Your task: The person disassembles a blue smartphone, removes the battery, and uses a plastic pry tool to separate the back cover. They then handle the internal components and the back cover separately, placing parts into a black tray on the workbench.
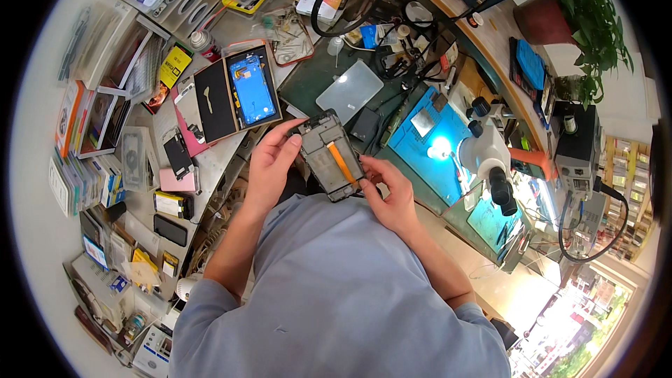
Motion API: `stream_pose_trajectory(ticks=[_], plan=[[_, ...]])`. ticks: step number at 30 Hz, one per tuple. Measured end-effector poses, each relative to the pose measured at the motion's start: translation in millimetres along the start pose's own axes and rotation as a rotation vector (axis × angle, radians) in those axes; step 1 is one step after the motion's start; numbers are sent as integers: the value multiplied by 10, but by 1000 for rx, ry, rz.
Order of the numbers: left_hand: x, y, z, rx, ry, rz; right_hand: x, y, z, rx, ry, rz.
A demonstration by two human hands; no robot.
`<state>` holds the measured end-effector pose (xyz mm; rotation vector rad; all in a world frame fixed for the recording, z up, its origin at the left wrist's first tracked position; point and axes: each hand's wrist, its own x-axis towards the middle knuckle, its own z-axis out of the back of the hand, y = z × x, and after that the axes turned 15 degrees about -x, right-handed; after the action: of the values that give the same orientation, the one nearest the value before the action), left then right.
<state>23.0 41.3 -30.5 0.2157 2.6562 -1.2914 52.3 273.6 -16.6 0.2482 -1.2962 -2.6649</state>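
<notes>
Between my two hands is an opened phone frame (318,157), dark grey and tilted, with an orange flex cable running down its middle. My left hand (271,161) grips its upper left edge, fingers partly behind it. On the lower right edge, my right hand (389,192) pinches the frame near the end of the cable. Beyond it, to the left, lies an open black box (213,101) holding a blue phone back part (253,89). A translucent flat sheet (350,86) rests on the dark green mat just past the frame.
A lit microscope (486,154) stands at the right over a blue work mat (413,147). Cables and small parts crowd the far bench. Stacked boxes and cases (91,126) line the left side. A dark phone (170,230) lies at the left. A potted plant (584,21) is far right.
</notes>
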Motion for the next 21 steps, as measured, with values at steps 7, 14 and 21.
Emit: stream_pose_trajectory(ticks=[7,14,21], plan=[[15,55,45,50,-13,-33,18,30,9,-36,17,18],[51,34,15,43,-69,-72,48,51,-4,-80,-1,88],[131,119,278,29,-126,-41,120,211,-101,-114,60,19]])
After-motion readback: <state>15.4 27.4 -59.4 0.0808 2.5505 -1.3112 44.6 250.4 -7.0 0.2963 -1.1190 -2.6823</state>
